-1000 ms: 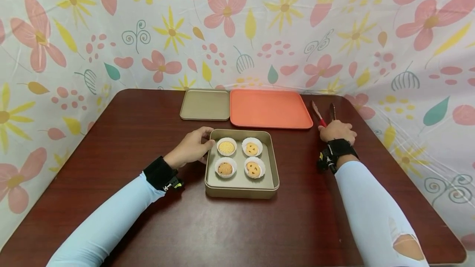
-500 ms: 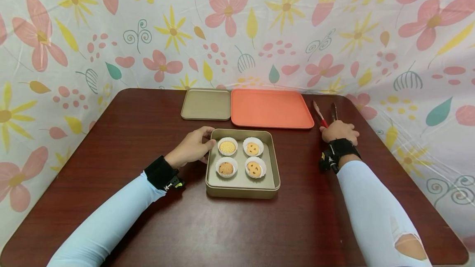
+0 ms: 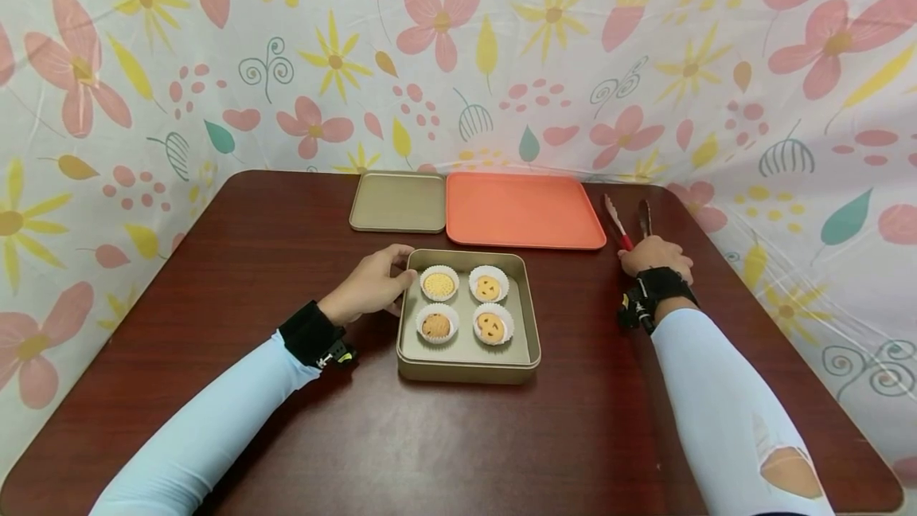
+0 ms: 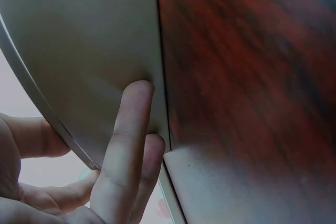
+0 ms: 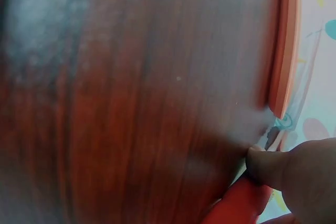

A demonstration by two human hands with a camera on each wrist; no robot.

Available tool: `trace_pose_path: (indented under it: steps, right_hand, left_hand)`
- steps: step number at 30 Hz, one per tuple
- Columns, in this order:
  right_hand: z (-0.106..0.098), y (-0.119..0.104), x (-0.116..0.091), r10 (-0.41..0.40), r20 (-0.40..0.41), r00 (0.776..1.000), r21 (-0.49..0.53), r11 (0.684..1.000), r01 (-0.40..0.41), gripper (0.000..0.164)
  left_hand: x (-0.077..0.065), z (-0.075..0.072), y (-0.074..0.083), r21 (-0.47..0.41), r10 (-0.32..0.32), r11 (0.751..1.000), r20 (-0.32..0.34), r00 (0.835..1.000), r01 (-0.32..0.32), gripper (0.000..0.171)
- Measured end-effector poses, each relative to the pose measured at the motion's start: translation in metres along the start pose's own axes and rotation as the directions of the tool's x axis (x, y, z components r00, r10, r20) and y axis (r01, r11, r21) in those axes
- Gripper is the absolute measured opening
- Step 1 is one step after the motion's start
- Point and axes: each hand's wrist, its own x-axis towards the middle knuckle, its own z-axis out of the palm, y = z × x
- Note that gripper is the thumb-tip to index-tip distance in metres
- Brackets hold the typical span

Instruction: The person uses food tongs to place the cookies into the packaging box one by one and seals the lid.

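A gold square tin [image 3: 466,373] holds cookies in white paper cups, among them a round yellow cookie [image 3: 438,285], a darker one [image 3: 435,326] and a pretzel-shaped one [image 3: 490,328]. My left hand [image 3: 368,285] grips the tin's left side. In the left wrist view, fingers [image 4: 135,108] press its outer wall, with the thumb at the rim. On the right, my right hand [image 3: 655,255] holds red-handled tongs [image 3: 616,221] on the table, their metal arms spread and pointing away. The right wrist view shows the thumb on the red handle [image 5: 239,203]; the other fingers are mostly hidden.
Behind the tin lie a flat gold lid or tray [image 3: 398,202] and, beside it, an orange tray [image 3: 525,211]. The dark wooden table [image 3: 458,452] ends at a flower-printed curtain [image 3: 329,118] behind and at both sides.
The head view has shifted very slightly. Both hands, the tin and the tongs stay in place.
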Motion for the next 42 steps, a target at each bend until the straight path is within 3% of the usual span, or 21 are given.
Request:
trace_pose_path:
  steps: [12, 23, 28, 33, 42]
  right_hand:
    - [-0.002, 0.007, -0.006, -0.108, 0.008, 0.994, -0.020, 0.994, 0.108, 0.065]
    - [-0.005, 0.008, -0.007, -0.139, 0.004, 0.990, -0.055, 0.989, 0.139, 0.065]
    - [-0.012, -0.003, -0.016, -0.120, -0.025, 0.992, -0.054, 0.991, 0.119, 0.080]
    - [-0.023, -0.022, -0.024, -0.112, -0.066, 0.992, -0.054, 0.993, 0.109, 0.101]
    - [-0.035, -0.049, -0.043, -0.193, -0.170, 0.966, -0.046, 0.981, 0.188, 0.104]
  left_hand:
    - [-0.001, -0.001, 0.000, -0.004, -0.016, 1.000, 0.002, 1.000, 0.016, 0.049]
    - [0.000, 0.000, -0.001, 0.016, -0.007, 1.000, -0.003, 1.000, 0.007, 0.048]
    - [0.001, -0.001, -0.002, 0.016, -0.006, 1.000, 0.002, 1.000, 0.006, 0.050]
    - [0.003, -0.007, 0.000, -0.013, -0.042, 0.999, -0.013, 0.999, 0.042, 0.064]
    - [0.009, -0.028, -0.005, -0.030, -0.074, 0.997, -0.101, 0.992, 0.071, 0.064]
